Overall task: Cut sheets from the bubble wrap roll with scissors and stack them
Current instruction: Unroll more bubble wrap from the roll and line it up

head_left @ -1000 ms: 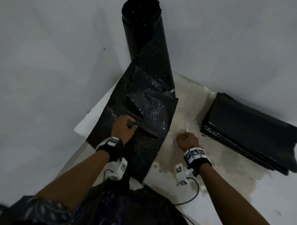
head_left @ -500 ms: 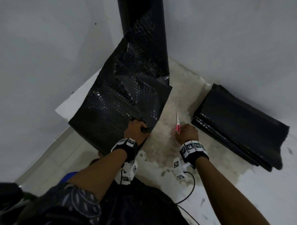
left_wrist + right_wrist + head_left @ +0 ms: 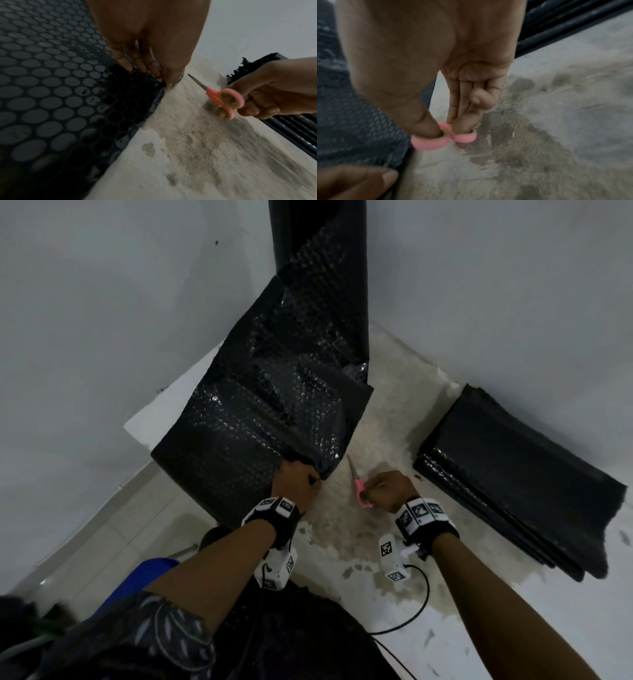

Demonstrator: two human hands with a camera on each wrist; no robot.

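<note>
The left hand point(image 3: 297, 481) has its grip closed on the near corner of the loose sheet of black bubble wrap point(image 3: 253, 426), fingers point(image 3: 137, 63) pinching the edge just above the floor point(image 3: 376, 529). The right hand point(image 3: 388, 489) has its grip closed on the pink-handled scissors point(image 3: 358, 484), thumb and a finger through the loops point(image 3: 443, 140); the blades lie together and point away from the person, towards the pinched corner, near it but apart. The sheet runs up and back, creased, to the bubble wrap roll point(image 3: 318, 251), which stands upright in the corner where two white walls meet. To the right, along the wall, a stack of cut sheets point(image 3: 520, 477) lies flat on the stained floor, well apart from both hands.
</note>
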